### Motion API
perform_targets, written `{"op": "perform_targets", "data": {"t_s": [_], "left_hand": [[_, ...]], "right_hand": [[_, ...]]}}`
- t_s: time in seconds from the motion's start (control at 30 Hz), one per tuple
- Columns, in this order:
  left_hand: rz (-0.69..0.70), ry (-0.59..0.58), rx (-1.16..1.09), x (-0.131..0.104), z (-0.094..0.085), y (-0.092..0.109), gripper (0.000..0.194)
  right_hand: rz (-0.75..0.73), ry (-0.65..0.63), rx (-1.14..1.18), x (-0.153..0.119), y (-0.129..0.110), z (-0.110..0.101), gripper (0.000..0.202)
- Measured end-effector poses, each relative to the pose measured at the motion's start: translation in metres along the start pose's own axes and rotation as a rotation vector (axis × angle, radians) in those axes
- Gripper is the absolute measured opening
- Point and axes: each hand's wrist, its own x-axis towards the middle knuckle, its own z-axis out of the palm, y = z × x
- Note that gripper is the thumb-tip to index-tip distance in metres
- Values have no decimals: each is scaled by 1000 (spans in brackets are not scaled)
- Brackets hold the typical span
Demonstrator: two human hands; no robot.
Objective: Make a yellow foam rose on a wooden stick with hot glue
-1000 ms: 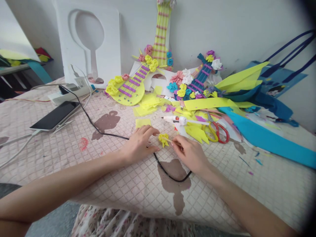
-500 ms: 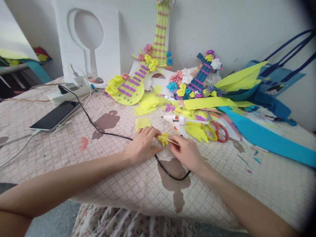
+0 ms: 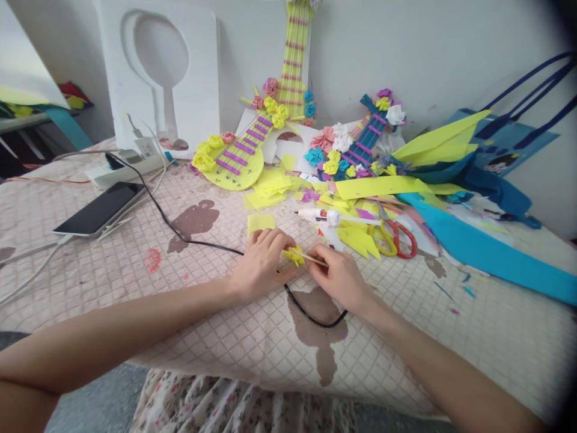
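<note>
A small crumpled yellow paper flower sits between my two hands, near the middle of the view. My left hand has its fingers closed on the flower's left side. A thin wooden stick runs from the flower into my right hand, whose thumb and fingers pinch it. Just behind my left hand lies a yellow paper square. The white glue gun rests beyond my right hand, and its black cable passes under my left hand.
Scissors lie right of the glue gun among paper scraps. Flower-trimmed paper guitars stand at the back. At left are a phone and a power strip. A long blue strip crosses the right side.
The yellow flower has shifted slightly left and turned a little between my fingers. Both hands hold nearly the same places.
</note>
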Motion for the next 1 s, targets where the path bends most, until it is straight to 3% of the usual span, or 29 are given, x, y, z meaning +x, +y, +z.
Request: {"op": "perform_targets", "data": {"t_s": [0.57,1.0], "left_hand": [[24,-22,51,2,-2,0,15],[38,-16,51,1,-1,1,25]], "right_hand": [[-2,-6,-2,-1,1,0,8],[-1,-2,27,0,-3,-1,8]]}}
